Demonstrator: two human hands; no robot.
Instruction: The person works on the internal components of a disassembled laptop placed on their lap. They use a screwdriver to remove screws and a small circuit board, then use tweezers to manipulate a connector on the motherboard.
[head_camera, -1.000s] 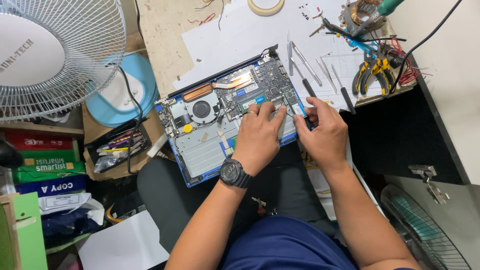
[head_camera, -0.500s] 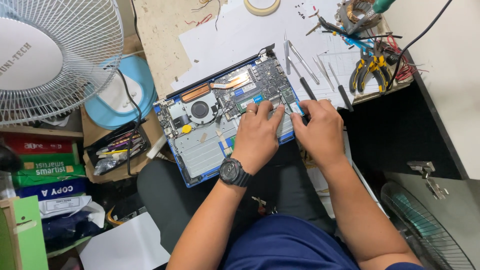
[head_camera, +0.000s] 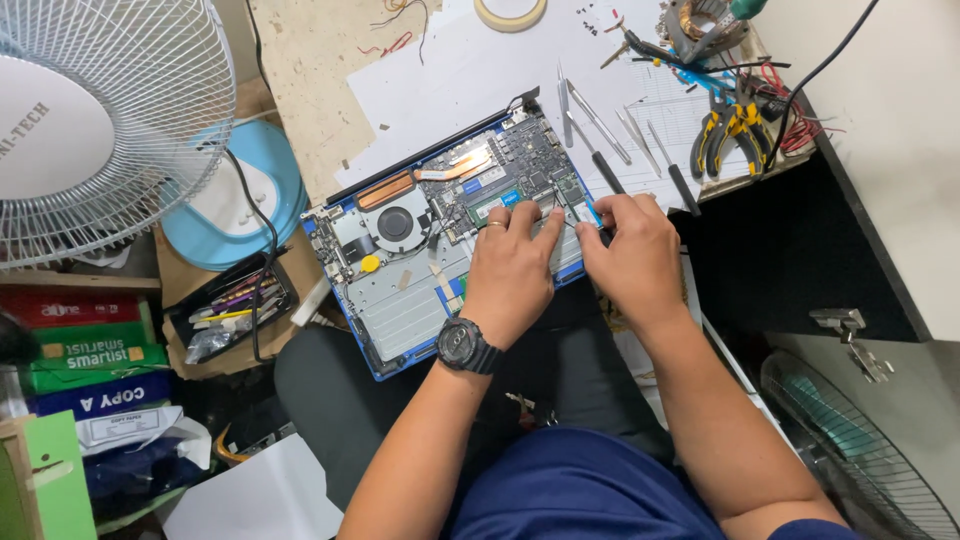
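Head view: the left hand (head_camera: 515, 268), wearing a black wristwatch (head_camera: 467, 347), lies palm-down with fingers curled on the opened blue laptop with exposed circuit board and round black fan (head_camera: 400, 265), while the right hand (head_camera: 632, 255) beside it pinches a slim black-handled tool (head_camera: 606, 172) at the board's right edge. That laptop rests across the person's lap at the desk edge, its long axis running diagonally from lower left to upper right, hinge side towards the white paper sheet (head_camera: 470, 75).

Screwdriver (head_camera: 600, 165) and pliers (head_camera: 733, 128) crowd the right; white paper (head_camera: 450, 80) lies free
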